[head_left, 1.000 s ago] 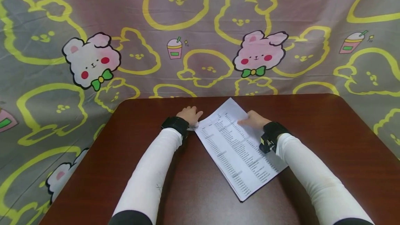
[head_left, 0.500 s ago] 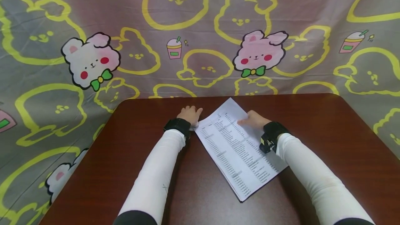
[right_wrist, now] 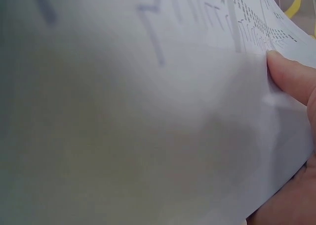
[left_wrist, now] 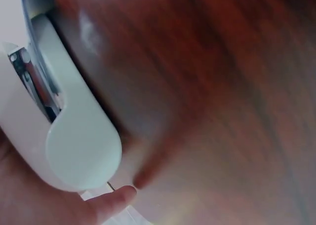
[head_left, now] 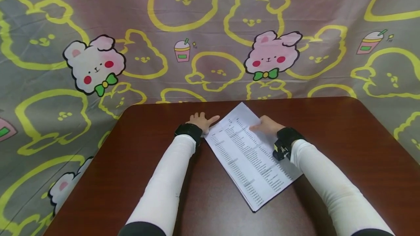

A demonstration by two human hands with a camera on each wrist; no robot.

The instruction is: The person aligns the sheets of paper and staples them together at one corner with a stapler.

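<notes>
Printed paper sheets (head_left: 236,156), seemingly a thin stack, lie slanted on the table. My right hand (head_left: 268,125) grips their right edge, thumb (right_wrist: 291,76) on top and the other fingers underneath. At the left corner of the sheets is a white stapler (left_wrist: 84,141), seen large in the left wrist view and mostly hidden by hand and wrist in the head view. My left hand (head_left: 201,121) lies over it with fingers spread and thumb stretched toward the paper. In the left wrist view its palm touches the stapler; whether it presses down I cannot tell.
The dark red-brown table (head_left: 344,148) spreads around the sheets. Behind it hangs a cloth backdrop (head_left: 216,39) with cartoon bears and rabbits. Each wrist wears a black strap (head_left: 189,131), and white sleeves (head_left: 167,177) cover the forearms.
My left fingers have spread, and the thumb now reaches further right, toward the paper. The left forearm has shifted slightly right. My right hand and the sheets have stayed in place.
</notes>
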